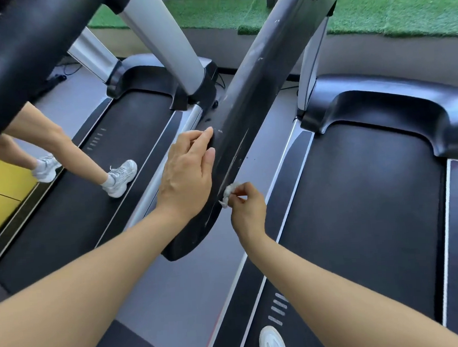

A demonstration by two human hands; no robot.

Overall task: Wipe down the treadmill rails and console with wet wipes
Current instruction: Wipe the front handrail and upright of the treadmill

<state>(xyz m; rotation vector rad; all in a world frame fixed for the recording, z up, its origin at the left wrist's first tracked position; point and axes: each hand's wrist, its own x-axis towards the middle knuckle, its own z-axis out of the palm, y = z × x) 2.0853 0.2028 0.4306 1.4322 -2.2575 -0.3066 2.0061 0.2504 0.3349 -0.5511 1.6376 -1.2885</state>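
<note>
Your left hand point(188, 173) lies against the left side of the dark treadmill handrail point(241, 118), fingers wrapped round its edge and gripping it near the lower end. Your right hand point(248, 207) pinches a crumpled white wet wipe point(228, 193) between thumb and fingertips, pressing it to the rail's right edge, just at 4 o'clock from your left hand. The rail runs diagonally from 1 o'clock down to its rounded end near the picture's centre, and pale scuffs and streaks show along its surface. At 3 o'clock lies the black belt of the treadmill point(365, 204) you stand beside; your white shoe point(272, 343) shows at 6 o'clock on its side strip. At 9 o'clock a second person's legs in white sneakers point(121, 178) stand on the neighbouring treadmill point(88, 199). Green artificial turf point(401, 15) lines the sill at 1 o'clock.
</note>
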